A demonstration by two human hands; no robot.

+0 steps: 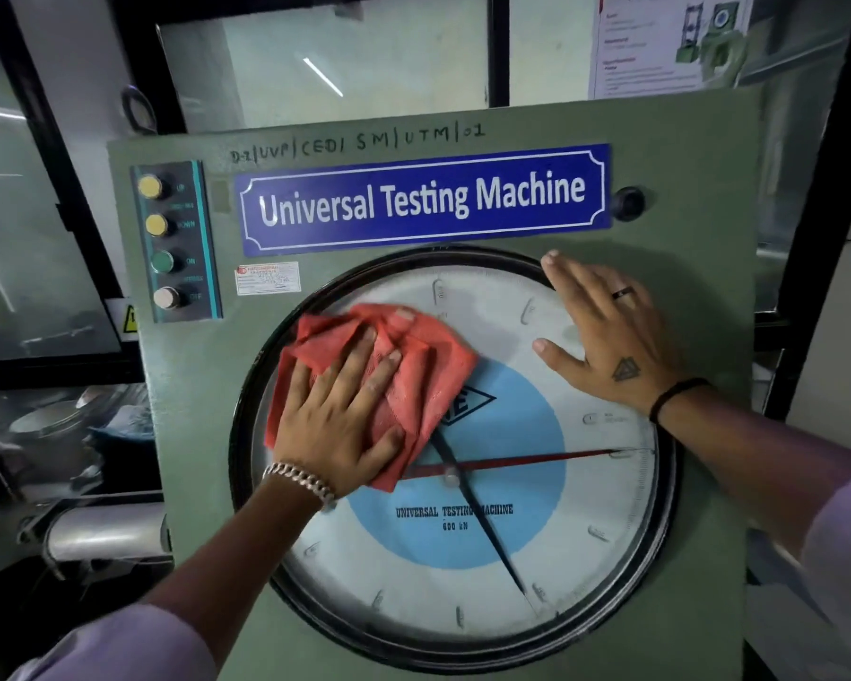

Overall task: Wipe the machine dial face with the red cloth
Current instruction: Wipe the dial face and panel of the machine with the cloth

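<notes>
A big round dial face (502, 572) with a white outer ring, a blue centre, a black pointer and a red pointer sits in a black rim on the green machine front. The red cloth (413, 366) lies crumpled against the dial's upper left part. My left hand (340, 415) presses flat on the cloth with its fingers spread. My right hand (605, 336) rests flat on the dial's upper right edge, fingers apart, holding nothing. The cloth hides part of the dial's centre logo.
A blue "Universal Testing Machine" nameplate (423, 199) sits above the dial. A strip of several push buttons (165, 238) runs down the panel's upper left. A black knob (627, 203) is at the upper right. Glass panes and machinery stand behind and to the left.
</notes>
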